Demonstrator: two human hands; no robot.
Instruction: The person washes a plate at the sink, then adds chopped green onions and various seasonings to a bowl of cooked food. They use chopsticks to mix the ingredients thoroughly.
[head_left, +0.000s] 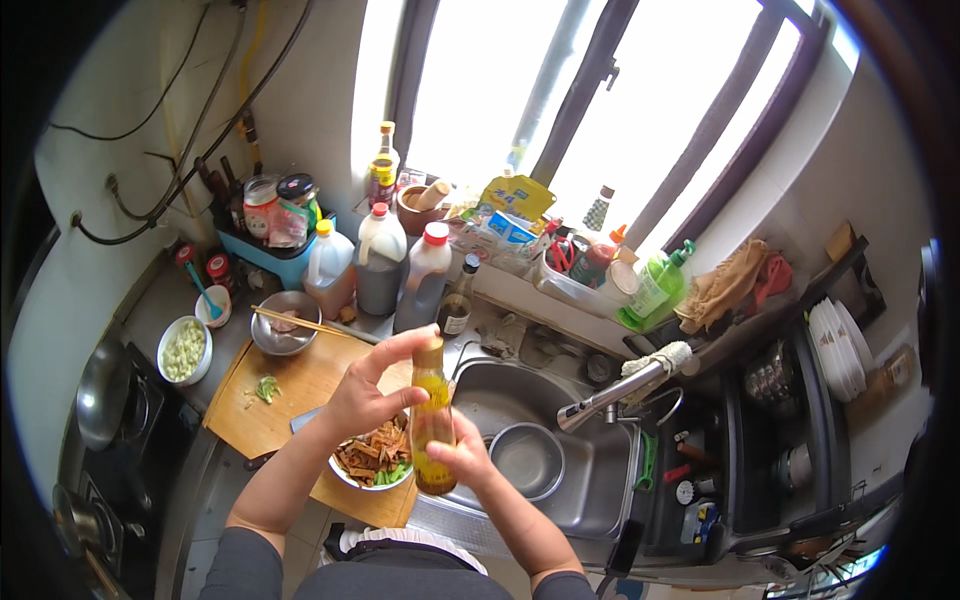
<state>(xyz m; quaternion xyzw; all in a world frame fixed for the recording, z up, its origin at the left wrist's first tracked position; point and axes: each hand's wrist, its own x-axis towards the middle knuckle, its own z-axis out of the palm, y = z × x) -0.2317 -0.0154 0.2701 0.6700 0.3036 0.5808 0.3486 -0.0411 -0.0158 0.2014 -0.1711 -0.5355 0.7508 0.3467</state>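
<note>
Upright before me stands a glass bottle (433, 442) with a yellow label and a gold-coloured cap, held in the air. My right hand (469, 454) grips its lower body. At its neck and cap is my left hand (382, 382), the index finger over the top and the thumb against the neck. Behind my left wrist a white bowl (369, 486) holds brown sliced pieces and chopped green vegetable. It rests on a wooden cutting board (352, 506), partly covered by my arm. A knife handle (259, 460) shows at the board's edge. Some green scraps (266, 388) lie on the board.
A metal bowl (264, 341) with chopsticks and a white bowl of chopped food (206, 365) stand left. Large jugs (381, 274) and a dark bottle (457, 307) line the back. At right are the steel sink (592, 480), its faucet (600, 397) and a metal basin (527, 461). The stove (146, 442) is far left.
</note>
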